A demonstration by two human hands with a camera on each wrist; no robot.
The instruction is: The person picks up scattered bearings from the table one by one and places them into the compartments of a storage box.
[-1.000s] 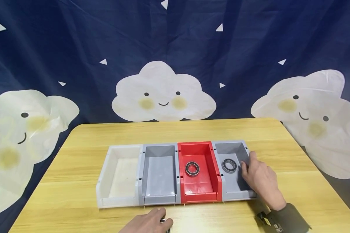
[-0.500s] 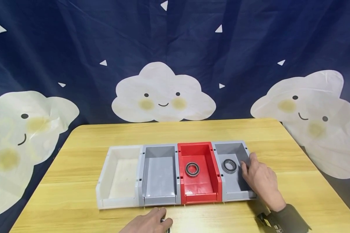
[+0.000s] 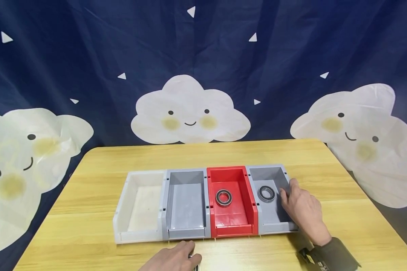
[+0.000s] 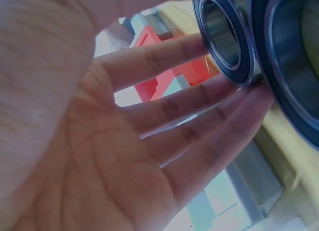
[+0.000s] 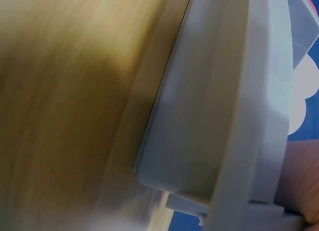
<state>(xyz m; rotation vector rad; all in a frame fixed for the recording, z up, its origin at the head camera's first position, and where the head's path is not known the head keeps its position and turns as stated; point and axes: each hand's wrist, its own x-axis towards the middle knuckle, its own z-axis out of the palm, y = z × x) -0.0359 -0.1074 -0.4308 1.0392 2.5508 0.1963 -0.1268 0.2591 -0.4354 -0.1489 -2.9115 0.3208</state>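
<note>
At the near table edge my left hand (image 3: 173, 259) pinches a ball bearing (image 4: 243, 66) between thumb and fingertips; the head view cuts it off at the bottom. A second, larger-looking bearing (image 4: 271, 66) is right beside it in the left wrist view. My right hand (image 3: 303, 209) grips the right side wall of the right grey bin (image 3: 277, 226), thumb inside and fingers over the outside. That bin holds a bearing (image 3: 266, 200) lying flat. Another bearing (image 3: 224, 204) lies flat in the red bin (image 3: 234, 229).
Left of the red bin stand a grey bin (image 3: 186, 233) and a white bin (image 3: 137, 236), all side by side in one row. They sit on a wood-grain table (image 3: 88, 195). Behind hangs a dark blue curtain (image 3: 274, 49) with smiling clouds.
The head view has tilted slightly, shifting the scene a little downward. Both hands keep their places and holds; the bins and bearings have not moved.
</note>
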